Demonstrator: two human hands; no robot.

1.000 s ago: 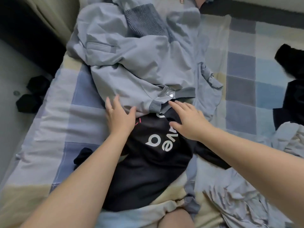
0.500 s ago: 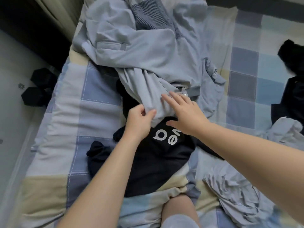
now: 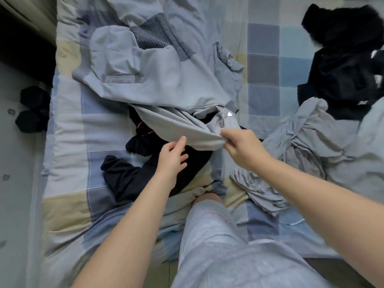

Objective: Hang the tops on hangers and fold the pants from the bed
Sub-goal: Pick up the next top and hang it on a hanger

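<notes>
Looking down through the head camera, I see the right hand (image 3: 241, 146) clenched on the lower hem of the grey-blue jacket (image 3: 158, 80), with a fold of cloth bunched in its curled fingers and lifted off the bed. The jacket spreads away from that hand toward 11 o'clock, up to its ribbed collar, and a pale snap (image 3: 229, 114) sits just off the knuckles at 12 o'clock. The left hand (image 3: 172, 159) is at 9 o'clock of the right one, close beside it. Its thumb tip touches the same hem and its fingers are loosely bent below the cloth; I cannot tell whether it pinches the fabric or only touches it. Under the raised hem and beneath the left hand lies a black top (image 3: 128, 177), crumpled, with one sleeve trailing toward 8 o'clock. A creased grey garment (image 3: 291, 163) lies at 3 to 4 o'clock of the right hand, just beside the forearm. Well apart, at 2 o'clock in the view, is a heap of black clothing (image 3: 342, 65). All of this rests on the bed (image 3: 66, 129), which has a cover checked in blue, cream and grey. A knee in light shorts (image 3: 212, 246) presses against the bed's edge at 6 o'clock. At 9 o'clock the pale floor (image 3: 16, 183) runs along the bed, with two dark objects (image 3: 33, 109) on it that I cannot identify.
</notes>
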